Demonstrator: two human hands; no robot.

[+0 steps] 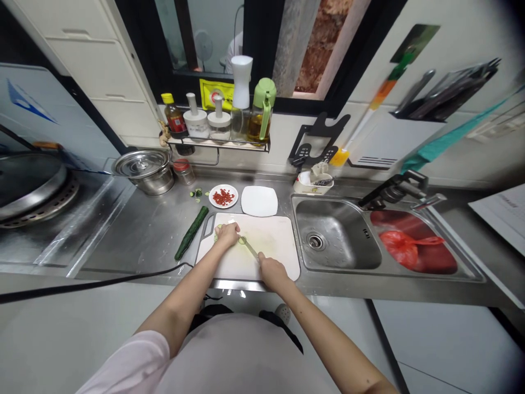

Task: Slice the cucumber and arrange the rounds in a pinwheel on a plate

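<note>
My left hand [228, 234] is over the left part of a white cutting board [283, 260], its fingers bent down around cucumber. Pale green cucumber pieces [217, 232] show at its left side; the rest lies hidden under the palm. My right hand [273, 272] is closed around the handle of a knife [250, 249], whose blade points up and left toward my left fingers. A round cucumber slice [243, 240] is at the blade's tip. A whole dark green cucumber [191, 233] lies on the counter left of the board.
Behind the board are a plate of chopped red pieces [223, 197], a white plate [260, 201] and green scraps [199, 193]. A sink [340, 241] adjoins on the right, with a red bag [400, 249] in its second basin. A lidded pot [147, 171] stands back left. A black cable [102, 282] crosses the front edge.
</note>
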